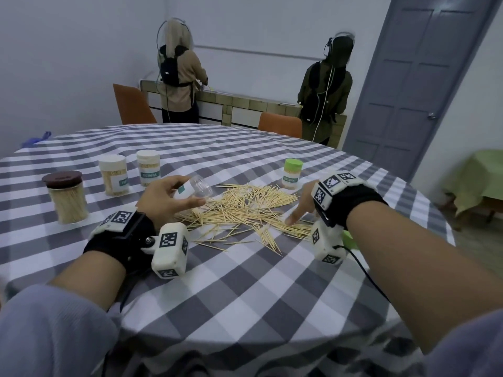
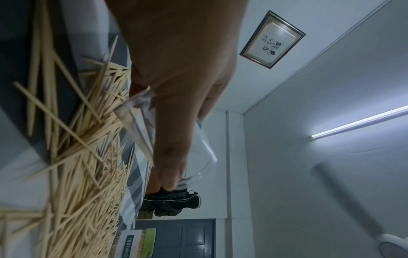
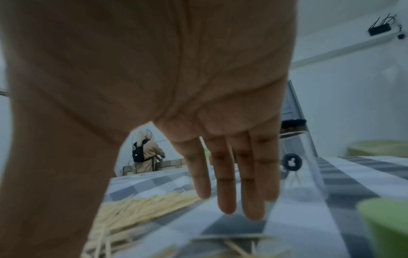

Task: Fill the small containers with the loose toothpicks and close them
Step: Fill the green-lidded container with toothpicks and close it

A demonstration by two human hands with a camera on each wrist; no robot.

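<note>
My left hand (image 1: pixel 187 195) grips a small clear container (image 1: pixel 201 188) with a teal label. It is lidless and tilted, with its mouth turned to the right over the left end of the loose toothpicks (image 1: pixel 245 210). In the left wrist view the thumb and fingers (image 2: pixel 172 157) wrap the clear container (image 2: pixel 203 150) above the toothpicks (image 2: pixel 77 157). My right hand (image 1: pixel 295 216) is open, its straight fingers reaching down to the right end of the pile. The right wrist view shows those fingers (image 3: pixel 227 183) spread just above the toothpicks (image 3: pixel 143 206).
On the checked tablecloth (image 1: pixel 245 289) stand a brown-lidded jar (image 1: pixel 66 197), two white-lidded containers (image 1: pixel 113 178) (image 1: pixel 148 167) and a green-lidded one (image 1: pixel 292 174), all holding toothpicks. A loose green lid (image 3: pixel 388 225) lies by my right wrist. Two people stand at the far counter.
</note>
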